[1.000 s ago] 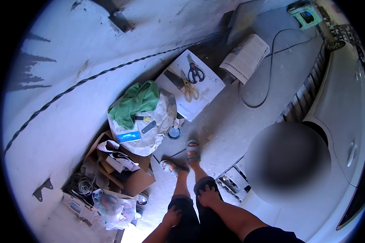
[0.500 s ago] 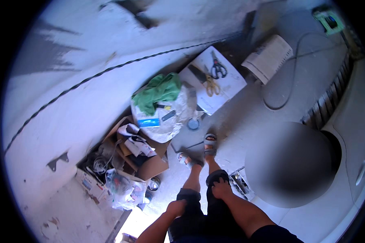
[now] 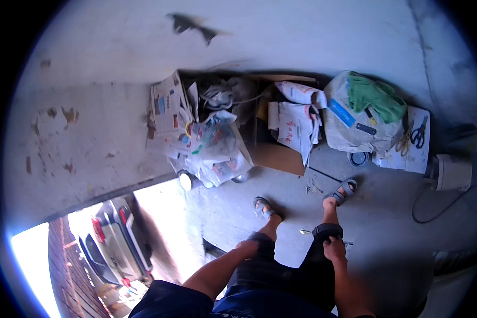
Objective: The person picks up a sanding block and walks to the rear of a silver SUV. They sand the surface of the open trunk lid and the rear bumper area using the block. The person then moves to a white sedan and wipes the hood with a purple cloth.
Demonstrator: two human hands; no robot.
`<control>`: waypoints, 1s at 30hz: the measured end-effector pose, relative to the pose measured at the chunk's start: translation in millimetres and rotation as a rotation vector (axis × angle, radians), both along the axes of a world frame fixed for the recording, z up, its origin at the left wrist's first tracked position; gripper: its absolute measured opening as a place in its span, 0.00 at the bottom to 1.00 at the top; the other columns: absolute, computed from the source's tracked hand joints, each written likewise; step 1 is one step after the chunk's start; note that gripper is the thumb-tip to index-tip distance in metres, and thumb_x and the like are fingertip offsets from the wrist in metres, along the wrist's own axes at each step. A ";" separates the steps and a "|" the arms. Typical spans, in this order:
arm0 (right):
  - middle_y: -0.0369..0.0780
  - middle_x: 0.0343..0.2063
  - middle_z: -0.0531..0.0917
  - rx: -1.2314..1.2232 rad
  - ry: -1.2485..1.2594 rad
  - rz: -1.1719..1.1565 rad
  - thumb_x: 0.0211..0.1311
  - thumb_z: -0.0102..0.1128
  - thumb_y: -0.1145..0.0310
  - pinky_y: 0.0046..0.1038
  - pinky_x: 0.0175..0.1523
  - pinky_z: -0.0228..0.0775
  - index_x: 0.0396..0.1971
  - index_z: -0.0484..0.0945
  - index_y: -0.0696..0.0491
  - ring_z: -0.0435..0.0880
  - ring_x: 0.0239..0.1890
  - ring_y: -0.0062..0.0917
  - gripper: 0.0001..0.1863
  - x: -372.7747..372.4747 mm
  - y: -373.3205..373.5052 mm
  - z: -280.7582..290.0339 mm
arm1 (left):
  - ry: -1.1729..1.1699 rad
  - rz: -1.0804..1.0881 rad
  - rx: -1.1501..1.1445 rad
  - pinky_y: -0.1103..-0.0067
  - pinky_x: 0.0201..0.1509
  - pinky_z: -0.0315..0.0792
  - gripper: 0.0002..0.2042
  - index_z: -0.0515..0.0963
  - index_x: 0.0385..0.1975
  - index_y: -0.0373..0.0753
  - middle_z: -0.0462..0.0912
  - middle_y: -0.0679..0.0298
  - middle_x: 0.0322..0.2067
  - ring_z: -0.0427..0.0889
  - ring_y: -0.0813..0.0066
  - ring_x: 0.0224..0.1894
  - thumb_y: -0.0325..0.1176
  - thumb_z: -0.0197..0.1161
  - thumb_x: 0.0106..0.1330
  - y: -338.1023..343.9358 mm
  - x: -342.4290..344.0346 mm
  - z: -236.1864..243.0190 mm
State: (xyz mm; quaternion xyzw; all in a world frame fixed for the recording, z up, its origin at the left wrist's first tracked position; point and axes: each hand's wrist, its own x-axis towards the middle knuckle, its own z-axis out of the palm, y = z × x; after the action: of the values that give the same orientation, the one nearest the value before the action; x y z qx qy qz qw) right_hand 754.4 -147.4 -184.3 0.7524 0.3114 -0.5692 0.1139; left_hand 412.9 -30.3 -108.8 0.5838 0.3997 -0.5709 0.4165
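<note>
My left hand (image 3: 246,249) rests at the side of my left knee, against the dark trouser leg (image 3: 257,265). Its fingers are mostly hidden. My right hand (image 3: 334,249) is on the other trouser leg (image 3: 323,265), just above the rolled hem, with bent fingers that appear to grip the cloth. No separate object shows in either hand. Grey sandals (image 3: 346,191) are on my feet, which stand apart on the concrete floor.
Along the wall stand a clear plastic bag (image 3: 222,151), an open cardboard box (image 3: 278,159), a white sack (image 3: 339,124) under green cloth (image 3: 373,98), and a white box (image 3: 414,153) bearing scissors (image 3: 418,135). A car (image 3: 114,244) shows outside at lower left.
The view has swung left, so the wall items appear farther right and the doorway with a car has come in. My feet are farther apart. Both hands remain at my legs.
</note>
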 end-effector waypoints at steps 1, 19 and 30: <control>0.56 0.62 0.67 0.022 -0.022 0.042 0.62 0.48 0.52 0.42 0.65 0.63 0.56 0.76 0.51 0.71 0.60 0.51 0.26 -6.1 -4.9 2.4 | -0.004 0.029 -0.015 0.60 0.52 0.74 0.15 0.77 0.46 0.38 0.82 0.48 0.45 0.81 0.50 0.48 0.37 0.51 0.65 -13.7 -14.2 -4.0; 0.48 0.42 0.83 0.008 -0.193 0.808 0.60 0.50 0.53 0.44 0.54 0.71 0.37 0.84 0.49 0.80 0.49 0.46 0.19 -193.8 94.4 87.8 | -0.309 1.018 0.342 0.59 0.60 0.68 0.23 0.76 0.52 0.40 0.77 0.49 0.52 0.74 0.47 0.55 0.49 0.57 0.64 -169.2 -192.4 -141.9; 0.49 0.42 0.83 0.088 0.085 0.760 0.63 0.54 0.58 0.36 0.55 0.71 0.45 0.81 0.53 0.81 0.48 0.41 0.18 -288.0 189.8 40.6 | -0.162 1.247 0.351 0.67 0.56 0.71 0.24 0.65 0.61 0.43 0.77 0.51 0.49 0.76 0.57 0.53 0.40 0.55 0.65 -105.0 -187.9 -125.9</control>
State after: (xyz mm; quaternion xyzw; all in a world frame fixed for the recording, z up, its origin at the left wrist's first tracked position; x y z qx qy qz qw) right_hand 466.4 42.3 -143.6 0.5631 0.5966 -0.5033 0.2714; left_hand 225.1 -135.2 -234.6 0.3428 0.7180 -0.1027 0.5970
